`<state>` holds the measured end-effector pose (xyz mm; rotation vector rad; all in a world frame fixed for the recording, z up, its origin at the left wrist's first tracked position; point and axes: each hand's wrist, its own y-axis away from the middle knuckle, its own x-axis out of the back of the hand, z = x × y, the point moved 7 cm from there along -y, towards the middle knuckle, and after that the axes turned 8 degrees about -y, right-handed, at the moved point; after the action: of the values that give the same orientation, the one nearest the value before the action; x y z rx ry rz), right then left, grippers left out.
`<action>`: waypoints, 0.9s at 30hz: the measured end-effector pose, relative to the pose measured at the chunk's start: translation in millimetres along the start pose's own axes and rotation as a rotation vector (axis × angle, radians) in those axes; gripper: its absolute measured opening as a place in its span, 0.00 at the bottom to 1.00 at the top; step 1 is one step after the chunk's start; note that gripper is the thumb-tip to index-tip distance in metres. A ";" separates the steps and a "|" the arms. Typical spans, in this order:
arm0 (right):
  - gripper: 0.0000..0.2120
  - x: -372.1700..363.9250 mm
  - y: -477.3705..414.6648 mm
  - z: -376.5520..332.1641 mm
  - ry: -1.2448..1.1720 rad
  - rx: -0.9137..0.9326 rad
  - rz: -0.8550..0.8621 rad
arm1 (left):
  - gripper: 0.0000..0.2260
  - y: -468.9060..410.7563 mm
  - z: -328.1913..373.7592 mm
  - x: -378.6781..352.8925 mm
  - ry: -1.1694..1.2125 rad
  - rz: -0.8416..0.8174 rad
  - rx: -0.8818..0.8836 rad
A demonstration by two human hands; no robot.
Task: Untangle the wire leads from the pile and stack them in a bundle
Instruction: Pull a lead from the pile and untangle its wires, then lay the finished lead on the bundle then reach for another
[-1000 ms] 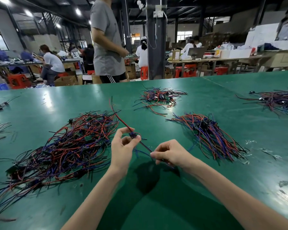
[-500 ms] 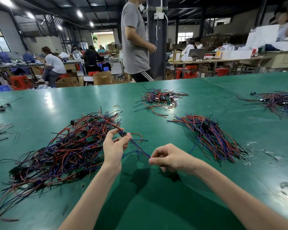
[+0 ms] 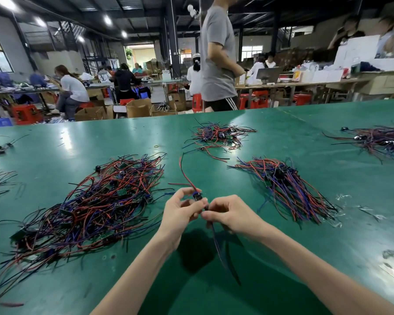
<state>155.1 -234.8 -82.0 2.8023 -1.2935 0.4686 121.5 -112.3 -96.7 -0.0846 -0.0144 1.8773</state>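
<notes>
Green counter (image 3: 271, 142) fills a busy workshop, and the big tangled pile (image 3: 96, 205) on my left is much larger than anything sorted, so I judge most of the work is ahead. On my right lies the combed bundle (image 3: 289, 187), a fair stack already. Between them my left hand (image 3: 180, 212) and right hand (image 3: 230, 213) both pinch one freed wire lead (image 3: 184, 171) above the surface, not yet stacked.

Glossy smooth green table (image 3: 271, 142)
</notes>
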 end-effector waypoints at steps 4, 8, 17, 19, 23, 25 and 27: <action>0.07 12.2 -2.4 -1.7 -0.078 -0.009 0.104 | 0.12 -0.6 0.2 -1.0 -0.041 -0.011 0.001; 0.05 57.8 -3.4 -16.5 -0.175 0.043 0.318 | 0.14 1.4 1.5 -6.0 -0.080 -0.080 0.013; 0.09 188.7 14.0 22.9 0.121 -0.228 0.699 | 0.09 -2.3 -2.2 2.8 -0.202 0.004 -0.006; 0.09 196.3 20.6 29.9 0.383 -0.328 0.728 | 0.08 -3.8 1.1 12.9 -0.404 0.134 -0.071; 0.06 190.3 24.3 24.4 0.608 -0.380 0.812 | 0.09 2.9 17.1 36.1 -0.911 0.417 -0.222; 0.04 182.2 24.1 20.3 0.699 -0.375 0.821 | 0.13 0.9 15.2 41.4 -1.134 0.418 -0.208; 0.06 173.5 23.9 17.0 0.798 -0.366 0.811 | 0.14 -2.8 8.6 43.1 -1.268 0.363 -0.136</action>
<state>247.8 -381.5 -52.6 1.4230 -1.9153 1.0662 110.6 -70.2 -90.2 1.0701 -1.0418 1.9841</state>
